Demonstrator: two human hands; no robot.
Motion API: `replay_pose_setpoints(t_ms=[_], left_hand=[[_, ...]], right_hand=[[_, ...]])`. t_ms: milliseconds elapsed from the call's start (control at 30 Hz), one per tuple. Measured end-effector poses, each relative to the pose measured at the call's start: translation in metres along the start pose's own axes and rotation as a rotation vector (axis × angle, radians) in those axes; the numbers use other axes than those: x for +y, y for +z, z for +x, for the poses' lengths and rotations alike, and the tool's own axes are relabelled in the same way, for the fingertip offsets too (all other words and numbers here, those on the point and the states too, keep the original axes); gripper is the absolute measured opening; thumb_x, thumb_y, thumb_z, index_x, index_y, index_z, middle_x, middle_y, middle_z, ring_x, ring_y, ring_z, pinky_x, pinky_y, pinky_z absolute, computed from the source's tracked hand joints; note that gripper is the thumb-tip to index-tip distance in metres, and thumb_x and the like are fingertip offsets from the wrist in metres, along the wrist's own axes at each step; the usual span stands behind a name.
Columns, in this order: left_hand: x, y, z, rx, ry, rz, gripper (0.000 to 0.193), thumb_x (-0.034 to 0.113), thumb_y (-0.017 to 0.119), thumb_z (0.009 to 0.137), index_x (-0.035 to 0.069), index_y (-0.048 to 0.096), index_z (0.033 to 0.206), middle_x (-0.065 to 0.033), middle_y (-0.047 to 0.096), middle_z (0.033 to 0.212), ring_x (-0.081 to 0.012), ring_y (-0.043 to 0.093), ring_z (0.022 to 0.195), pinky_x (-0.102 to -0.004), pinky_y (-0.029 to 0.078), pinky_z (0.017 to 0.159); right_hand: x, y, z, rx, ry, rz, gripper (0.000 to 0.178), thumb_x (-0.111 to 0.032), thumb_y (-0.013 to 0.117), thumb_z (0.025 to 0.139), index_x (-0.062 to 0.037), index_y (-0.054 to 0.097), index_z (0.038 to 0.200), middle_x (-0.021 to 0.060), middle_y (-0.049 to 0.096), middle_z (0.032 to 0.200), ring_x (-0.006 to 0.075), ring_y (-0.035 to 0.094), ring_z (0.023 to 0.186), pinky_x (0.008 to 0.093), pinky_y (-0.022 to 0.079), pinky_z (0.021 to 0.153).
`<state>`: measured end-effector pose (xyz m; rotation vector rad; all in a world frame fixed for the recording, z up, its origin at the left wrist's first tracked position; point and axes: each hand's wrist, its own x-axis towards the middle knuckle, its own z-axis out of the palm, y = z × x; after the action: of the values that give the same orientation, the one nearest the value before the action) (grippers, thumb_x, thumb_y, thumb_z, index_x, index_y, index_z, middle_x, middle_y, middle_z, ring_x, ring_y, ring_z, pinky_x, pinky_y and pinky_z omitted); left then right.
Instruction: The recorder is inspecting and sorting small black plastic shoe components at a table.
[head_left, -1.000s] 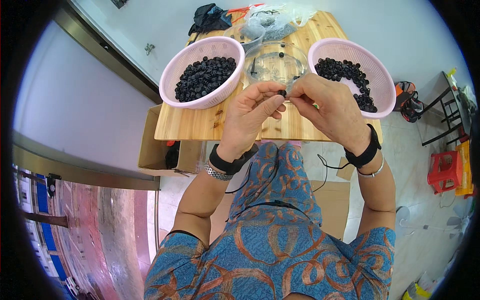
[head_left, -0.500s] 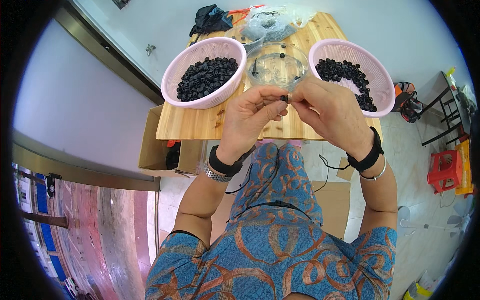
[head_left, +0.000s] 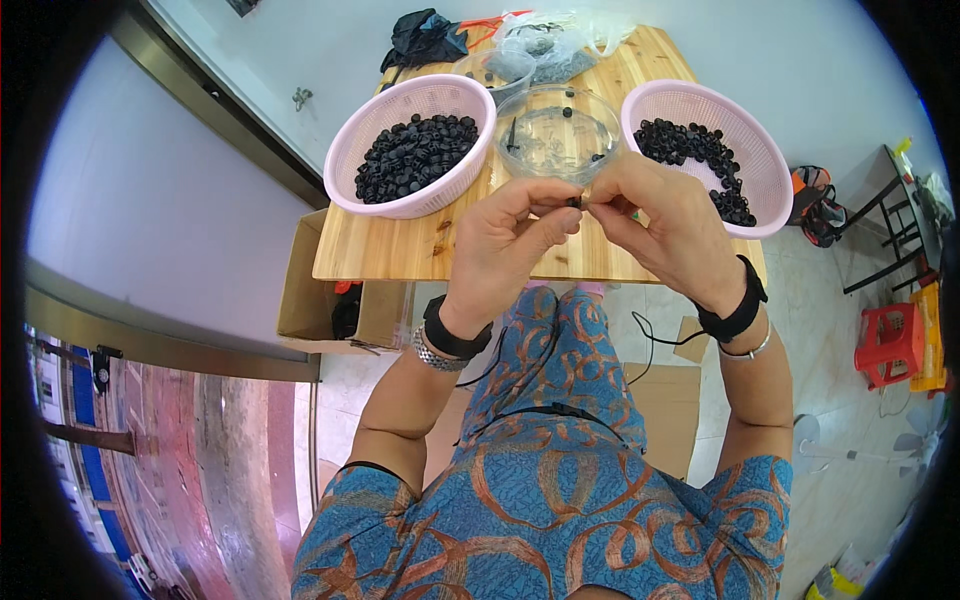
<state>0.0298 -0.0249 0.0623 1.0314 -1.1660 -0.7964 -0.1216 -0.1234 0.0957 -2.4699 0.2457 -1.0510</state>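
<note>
My left hand [head_left: 515,235] pinches a small black plastic part [head_left: 574,202] between thumb and fingertips, above the table's near edge. Meeting it from the other side, the thumb and forefinger of my right hand [head_left: 660,220] are closed at the same part; whether they grip a second small piece is hidden. Just beyond both hands stands a clear round plastic bowl [head_left: 556,92] with a few black pieces in it. To the left is a pink basket [head_left: 342,140] heaped with black parts [head_left: 415,155], and to the right another pink basket [head_left: 765,165] holds black ring-like parts [head_left: 690,143].
A second clear container [head_left: 500,65] and a plastic bag [head_left: 560,65] of small dark pieces lie at the back of the wooden table [head_left: 400,250], near a black cloth bundle [head_left: 425,38]. A cardboard box [head_left: 385,310] sits below left. A red stool [head_left: 888,345] stands far right.
Both hands stay together at the small black part. The left fingers have shifted slightly right and turned, and the right hand has shifted a little.
</note>
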Motion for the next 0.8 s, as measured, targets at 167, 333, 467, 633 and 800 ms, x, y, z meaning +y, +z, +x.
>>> replay_pose_setpoints(t_ms=[167, 333, 467, 633, 800], left_hand=[[-0.001, -0.002, 0.001, -0.012, -0.056, -0.084, 0.02, 0.002, 0.058, 0.083, 0.001, 0.058, 0.103, -0.0036, 0.062, 0.09, -0.0076, 0.057, 0.079, -0.0201, 0.048, 0.067], [-0.011, -0.003, -0.002, 0.045, -0.162, -0.319, 0.019, 0.005, 0.055, 0.087, 0.001, 0.056, 0.105, -0.011, 0.063, 0.095, -0.012, 0.06, 0.078, -0.0213, 0.049, 0.065], [-0.021, -0.003, -0.005, 0.073, -0.231, -0.54, 0.02, 0.008, 0.056, 0.087, 0.003, 0.055, 0.106, -0.0087, 0.062, 0.098, -0.012, 0.059, 0.08, -0.0222, 0.049, 0.066], [-0.027, 0.0, -0.007, 0.097, -0.233, -0.564, 0.02, 0.008, 0.056, 0.087, 0.003, 0.055, 0.106, -0.0086, 0.062, 0.099, -0.012, 0.059, 0.081, -0.0221, 0.049, 0.066], [-0.026, 0.004, -0.009, 0.127, -0.24, -0.536, 0.021, 0.008, 0.057, 0.086, 0.002, 0.056, 0.106, -0.008, 0.063, 0.098, -0.011, 0.059, 0.082, -0.0215, 0.049, 0.067]], right_hand=[[0.007, 0.007, -0.008, 0.037, 0.122, 0.227, 0.008, -0.004, 0.061, 0.076, -0.0026, 0.055, 0.081, 0.0046, 0.056, 0.074, 0.0157, 0.055, 0.063, 0.0266, 0.045, 0.055], [0.007, 0.019, -0.016, 0.209, 0.466, 0.848, 0.011, -0.004, 0.059, 0.082, 0.0002, 0.059, 0.092, 0.0006, 0.057, 0.08, 0.0074, 0.055, 0.073, 0.0217, 0.047, 0.06], [0.016, 0.031, -0.027, 0.234, 0.487, 0.982, 0.019, -0.005, 0.056, 0.086, 0.0011, 0.057, 0.104, 0.0032, 0.06, 0.086, 0.008, 0.056, 0.075, 0.0202, 0.047, 0.066], [0.021, 0.037, -0.032, 0.253, 0.572, 1.18, 0.02, -0.009, 0.053, 0.088, 0.0, 0.057, 0.105, 0.0078, 0.063, 0.094, 0.0104, 0.059, 0.081, 0.0214, 0.049, 0.072], [0.021, 0.04, -0.033, 0.369, 0.634, 1.251, 0.018, -0.011, 0.055, 0.088, -0.0004, 0.059, 0.102, 0.007, 0.063, 0.095, 0.0113, 0.059, 0.085, 0.022, 0.048, 0.074]])
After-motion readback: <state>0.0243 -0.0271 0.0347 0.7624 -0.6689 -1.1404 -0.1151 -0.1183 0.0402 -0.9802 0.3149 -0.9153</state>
